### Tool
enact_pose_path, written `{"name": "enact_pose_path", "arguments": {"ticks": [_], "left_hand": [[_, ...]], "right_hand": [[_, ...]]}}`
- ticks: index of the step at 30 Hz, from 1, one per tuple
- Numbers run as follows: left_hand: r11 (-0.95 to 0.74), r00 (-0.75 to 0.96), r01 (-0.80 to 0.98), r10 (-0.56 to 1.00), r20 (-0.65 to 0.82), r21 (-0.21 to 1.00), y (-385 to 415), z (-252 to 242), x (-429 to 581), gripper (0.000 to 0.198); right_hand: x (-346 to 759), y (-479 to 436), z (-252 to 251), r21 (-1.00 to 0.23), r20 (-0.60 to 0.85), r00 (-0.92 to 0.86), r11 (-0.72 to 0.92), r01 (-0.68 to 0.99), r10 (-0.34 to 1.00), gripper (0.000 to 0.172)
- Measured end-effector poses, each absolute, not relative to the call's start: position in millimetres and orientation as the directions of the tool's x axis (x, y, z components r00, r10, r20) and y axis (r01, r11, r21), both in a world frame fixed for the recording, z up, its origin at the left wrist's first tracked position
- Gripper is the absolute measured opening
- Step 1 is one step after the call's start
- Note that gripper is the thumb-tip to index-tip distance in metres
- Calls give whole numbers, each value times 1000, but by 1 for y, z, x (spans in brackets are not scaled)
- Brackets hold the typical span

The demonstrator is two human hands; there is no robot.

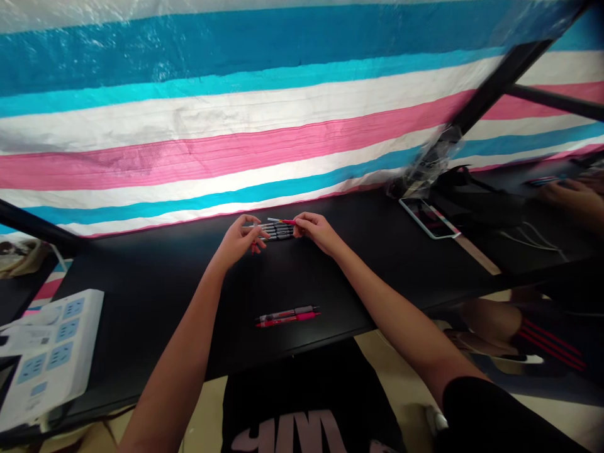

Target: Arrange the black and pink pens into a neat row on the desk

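Closest to me is my black shirt (311,384), pale lettering across its front, and just past it the black table (141,296). Near the table's front edge, two pens lie side by side: a red pen (289,319) and, just beyond it, a dark-ended pen (285,313). Off to my left sits a white power strip (82,365) with blue sockets. Farther in, my hands face each other over the table. My right hand (315,231) has thumb and fingers pinched together on a slim red pen part (288,221), its pale end pointing toward my left hand (243,239). That left hand is curled, a bit of red showing below the fingertips — I cannot tell whether it is clamped on anything. Between the hands, a row of pens (280,233) lies on the table, close to both. Well to my right, a phone (429,218) rests near a wooden strip (479,255), and another person's hand (573,196) is blurred beyond them. Behind everything hangs a striped sheet (226,141) — blue, white and pink.
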State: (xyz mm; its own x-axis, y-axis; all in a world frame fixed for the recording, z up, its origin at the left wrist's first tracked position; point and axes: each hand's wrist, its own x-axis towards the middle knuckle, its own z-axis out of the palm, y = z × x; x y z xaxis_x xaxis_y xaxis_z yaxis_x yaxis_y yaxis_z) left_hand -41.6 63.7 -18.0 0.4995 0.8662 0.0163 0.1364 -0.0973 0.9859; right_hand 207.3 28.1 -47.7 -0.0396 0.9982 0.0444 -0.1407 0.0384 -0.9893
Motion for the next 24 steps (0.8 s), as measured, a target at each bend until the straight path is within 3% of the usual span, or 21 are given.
{"name": "enact_pose_path", "arguments": {"ticks": [6,12,24], "left_hand": [[-180,543,245,840,19,953,64,-19,-45,34],[-354,505,373,853,132,858,70,-20,-53,34],[-401,484,441,860,163,803,68,-19,-53,29]], "right_hand": [[211,29,-49,-994,60,-37,57,-89,997,28],[215,29,-49,-991,125,-40,123,-53,991,24],[213,28,-49,-993,121,-88,122,1,989,23]]}}
